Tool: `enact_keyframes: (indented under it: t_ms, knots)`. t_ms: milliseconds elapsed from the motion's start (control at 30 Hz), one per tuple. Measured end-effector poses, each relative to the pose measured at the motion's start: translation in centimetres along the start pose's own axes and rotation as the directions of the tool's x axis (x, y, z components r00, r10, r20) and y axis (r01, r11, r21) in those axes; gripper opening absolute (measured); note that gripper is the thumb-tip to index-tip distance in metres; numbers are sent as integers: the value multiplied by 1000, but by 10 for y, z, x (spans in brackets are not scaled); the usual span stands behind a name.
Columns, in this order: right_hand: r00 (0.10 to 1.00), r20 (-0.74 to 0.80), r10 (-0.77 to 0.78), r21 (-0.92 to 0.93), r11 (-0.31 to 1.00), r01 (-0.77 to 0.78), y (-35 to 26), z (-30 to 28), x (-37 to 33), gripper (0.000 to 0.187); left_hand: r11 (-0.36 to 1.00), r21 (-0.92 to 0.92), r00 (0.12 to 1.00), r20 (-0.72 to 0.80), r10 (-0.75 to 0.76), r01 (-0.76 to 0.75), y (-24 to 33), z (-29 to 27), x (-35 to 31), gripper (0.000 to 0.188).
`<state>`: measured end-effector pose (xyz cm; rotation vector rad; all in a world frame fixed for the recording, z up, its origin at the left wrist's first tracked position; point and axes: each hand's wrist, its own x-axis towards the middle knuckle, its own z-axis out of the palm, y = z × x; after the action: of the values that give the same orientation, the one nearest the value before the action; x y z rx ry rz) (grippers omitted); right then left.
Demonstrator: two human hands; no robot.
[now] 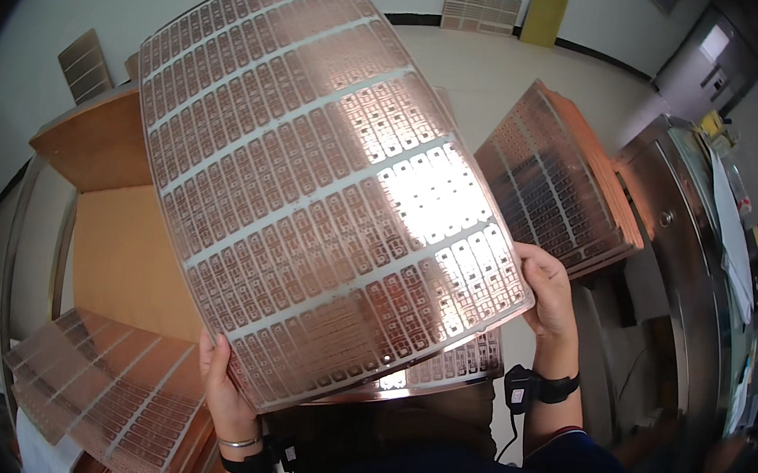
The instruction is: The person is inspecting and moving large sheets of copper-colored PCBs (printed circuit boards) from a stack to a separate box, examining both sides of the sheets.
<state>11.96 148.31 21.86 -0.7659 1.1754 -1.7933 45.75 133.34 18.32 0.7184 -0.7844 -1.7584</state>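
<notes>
A large copper-patterned circuit board panel (281, 199) is held up before me, tilted, with bright light glaring off its right side. My left hand (229, 392) is closed on its lower left corner, thumb on the face. At the lower right corner my right hand (551, 291) grips the edge; its fingers are partly hidden behind the panel. Beneath the held one, part of another circuit board panel (467, 364) shows near my lap. A stack of similar panels (118, 394) lies at the lower left, close to my left hand.
More panels stand in a leaning stack (556, 177) on the right, beside a metal cabinet (678, 203). A tan board support (133, 248) rises at the left. Against the far wall lean a panel (480, 10) and a yellow board (543, 16). Wristbands (555, 387) with cords circle my wrists.
</notes>
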Motion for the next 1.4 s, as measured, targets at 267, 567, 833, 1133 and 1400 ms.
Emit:
enact_keyframes:
  t_ms: [267, 567, 833, 1133, 1400]
  knots:
    - [1000, -9, 2, -14, 1000, -2, 0, 1, -3, 35, 1000, 19, 998, -58, -7, 8, -3, -2, 0, 43]
    - [990, 104, 96, 50, 994, -102, 3, -4, 3, 39, 999, 30, 1000, -24, -16, 17, -2, -6, -1, 49]
    - [938, 266, 221, -243, 957, -156, 2, 13, 23, 55, 998, -16, 998, -25, -60, 60, 5, -17, -6, 53]
    - [993, 96, 73, 36, 996, -77, 9, 19, 16, 62, 994, -105, 995, 94, 36, -26, 26, -11, -12, 51]
    - [998, -49, -47, 336, 940, 60, 36, 55, 8, 58, 836, -548, 987, 121, 103, -20, -3, 59, -8, 53]
